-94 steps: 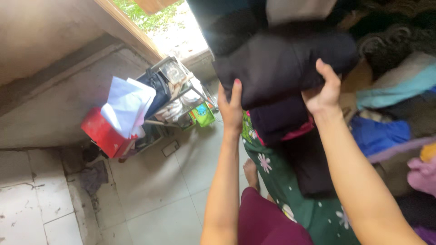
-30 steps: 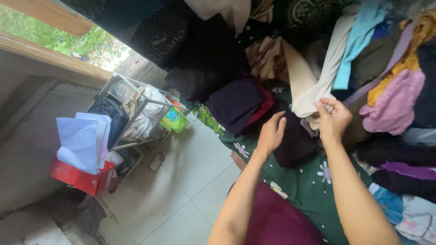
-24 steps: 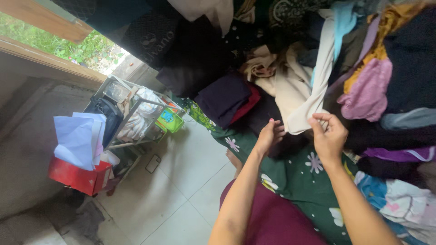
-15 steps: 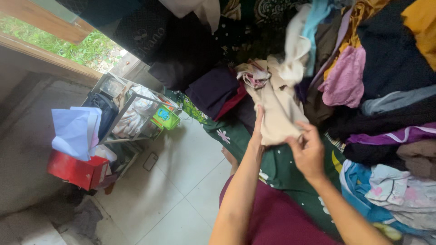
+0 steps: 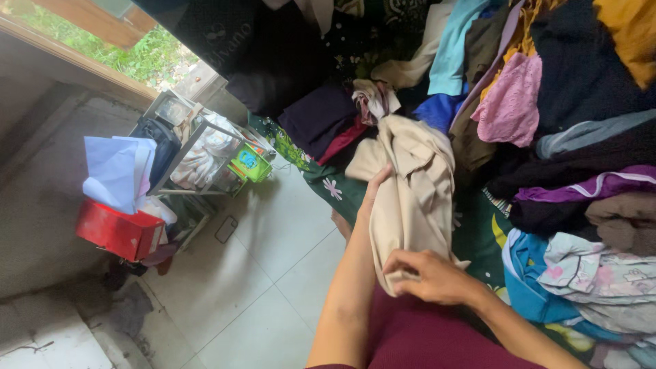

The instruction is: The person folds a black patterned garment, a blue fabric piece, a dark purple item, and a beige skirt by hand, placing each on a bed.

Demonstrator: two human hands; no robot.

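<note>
A beige garment (image 5: 414,191) lies stretched from the clothes pile toward my lap. My left hand (image 5: 376,186) grips its upper left edge, with only the fingers showing beside the cloth. My right hand (image 5: 430,276) pinches its lower end, close to my maroon-clad lap (image 5: 424,338). Under the garment spreads a dark green sheet with white flowers (image 5: 328,186). Folded dark purple and red clothes (image 5: 321,123) sit just beyond my left hand.
A big heap of mixed clothes (image 5: 547,116) fills the right side: pink, teal, black, purple, blue. On the tiled floor (image 5: 266,260) to the left stand a metal rack (image 5: 198,157) with bags and a red box (image 5: 119,231) holding white paper. A bright window opening is at the top left.
I put down the black folded bundle and pulled the beige garment out of the pile toward my lap. My right hand moved down to its lower end.
</note>
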